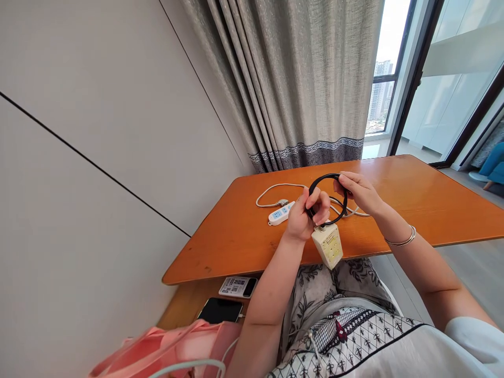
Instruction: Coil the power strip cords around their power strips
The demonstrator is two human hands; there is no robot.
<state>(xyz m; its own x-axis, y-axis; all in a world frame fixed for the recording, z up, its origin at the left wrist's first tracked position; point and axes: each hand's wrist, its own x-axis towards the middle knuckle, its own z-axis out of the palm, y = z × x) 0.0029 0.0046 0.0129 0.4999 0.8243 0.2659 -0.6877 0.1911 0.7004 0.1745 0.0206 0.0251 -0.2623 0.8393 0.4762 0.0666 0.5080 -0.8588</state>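
Note:
A black cable is looped into a ring between my two hands. My left hand is closed around the left side of the loop. My right hand pinches the loop at its upper right. From the cable hangs a cream-coloured socket block, tilted, just beyond the table's near edge and above my lap. Behind my left hand a white power strip with blue socket faces lies on the table, partly hidden by that hand. Its white cord and plug lie beside it.
The orange-brown wooden table meets the wall on the left, with a grey curtain behind it. Lower left, a black-screened phone, a white device with a dark panel and a pink bag lie below table level.

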